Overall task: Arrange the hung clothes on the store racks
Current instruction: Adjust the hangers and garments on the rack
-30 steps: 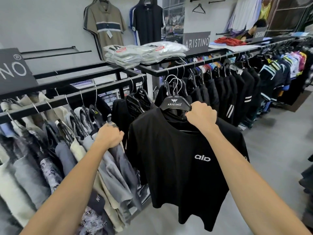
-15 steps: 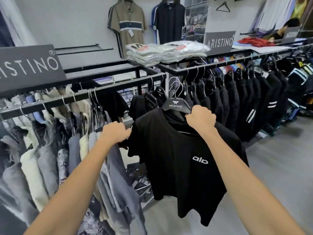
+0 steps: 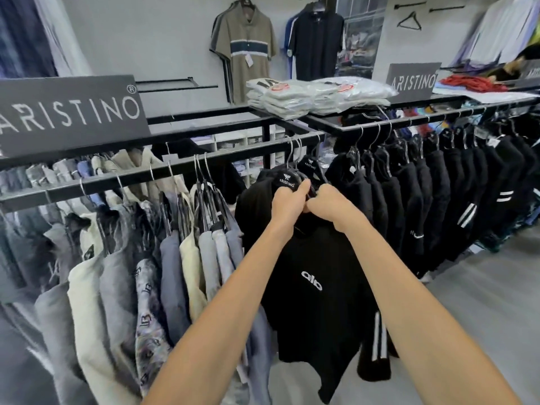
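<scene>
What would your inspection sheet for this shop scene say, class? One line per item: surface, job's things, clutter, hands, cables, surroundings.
Surface: black rack rail with hung clothes.
Job's things: black tee on a hanger; pale shirts beside it.
Clutter: bagged packs and a sign on top.
Hands: left hand and right hand both grip the tee's hanger.
Cables: nothing seen.
Surroundings: two polos on the wall, grey floor.

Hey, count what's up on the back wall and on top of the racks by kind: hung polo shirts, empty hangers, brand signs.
Hung polo shirts: 2, olive striped polo and dark navy polo
Empty hangers: 1, black hanger
Brand signs: 2, left Aristino sign and right Aristino sign
Total: 5
</scene>
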Tool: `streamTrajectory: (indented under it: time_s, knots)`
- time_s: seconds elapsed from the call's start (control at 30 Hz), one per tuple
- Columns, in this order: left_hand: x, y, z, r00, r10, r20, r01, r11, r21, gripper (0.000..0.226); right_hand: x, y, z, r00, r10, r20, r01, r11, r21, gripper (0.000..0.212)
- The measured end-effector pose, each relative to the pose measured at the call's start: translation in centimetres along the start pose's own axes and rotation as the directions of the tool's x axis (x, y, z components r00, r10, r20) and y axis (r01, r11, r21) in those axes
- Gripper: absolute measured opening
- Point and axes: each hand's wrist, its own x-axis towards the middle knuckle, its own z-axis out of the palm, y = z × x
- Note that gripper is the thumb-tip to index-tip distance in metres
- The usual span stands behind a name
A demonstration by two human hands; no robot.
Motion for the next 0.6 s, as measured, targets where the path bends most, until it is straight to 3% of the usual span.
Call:
streamTrajectory:
  time_s: [0.1,0.23,0.37,0.6]
  knots:
    - [1.6,-0.2,-1.9,0.999,0.039,-0.037,-0.04,0.999,-0.032,0.042,1.2,-0.6,0.4,0.995,-0.009,0.097,-0.023,0.947,0.319,0.054]
    - [3.6,-0.4,-3.7,0.996,0.047,-0.078,-0.059,0.986,-0.155,0.032,2.9,-0.8,1.9,0.999,-0.031,0.039,0.005,0.841,0.541,0.018]
    - [5.4,-1.3,-3.8,0.988,0.052,-0.143,-0.067,0.992,-0.106,0.032,5.8,-0.8,3.6,0.997,-0.053,-0.06,0.076,0.851,0.519,0.018]
    - [7.5,-1.5,-2.2,0.964,0.006,-0.268,-0.026,0.997,-0.072,0.045,10.4,-0.5,4.2,0.988,-0.141,-0.065,0.155,0.905,0.396,0.026]
